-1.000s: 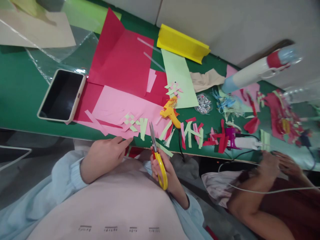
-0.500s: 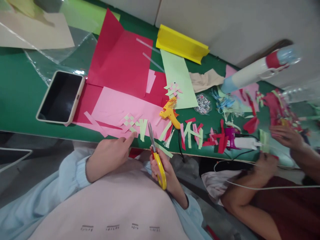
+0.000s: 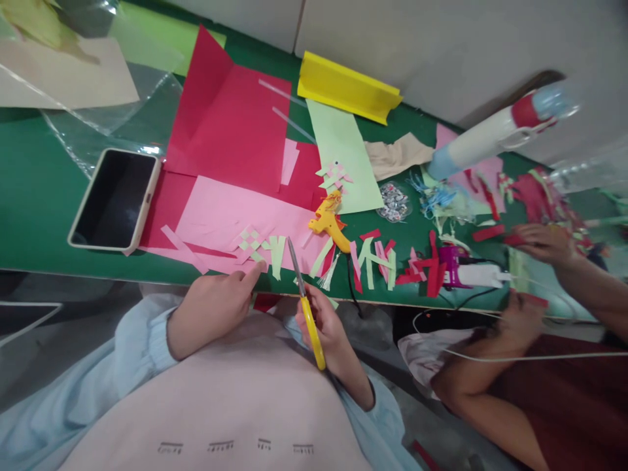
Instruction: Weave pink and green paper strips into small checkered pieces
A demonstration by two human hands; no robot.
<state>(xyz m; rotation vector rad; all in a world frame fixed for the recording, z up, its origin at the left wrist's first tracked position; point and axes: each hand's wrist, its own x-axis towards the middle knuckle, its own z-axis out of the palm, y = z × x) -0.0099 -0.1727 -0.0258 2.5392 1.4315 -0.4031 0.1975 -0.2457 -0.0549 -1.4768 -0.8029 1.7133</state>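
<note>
My right hand [image 3: 321,318] is closed around the yellow handles of a pair of scissors [image 3: 309,320], just off the table's front edge. Their blades point up and away over the table and look nearly closed. My left hand [image 3: 216,307] rests at the table edge, its index fingertip against a woven pink-and-green paper piece [image 3: 249,242]. The other fingers are curled and the thumb is hidden. Green paper strips [image 3: 278,258] lie between the woven piece and the blades. Under them is a pink paper sheet [image 3: 220,209].
A phone [image 3: 115,199] lies left, beside red paper [image 3: 230,124]. A yellow glue gun [image 3: 328,222] lies right of the pink sheet, near a finished woven fish [image 3: 336,175]. Further right are paper strips [image 3: 377,258], a bottle [image 3: 490,144] and a co-worker's hands [image 3: 544,245] with red paper.
The scissors have turned slightly in my right hand, the handles now seen more edge-on. My left hand stays in place. The co-worker's far hand has moved left with red paper.
</note>
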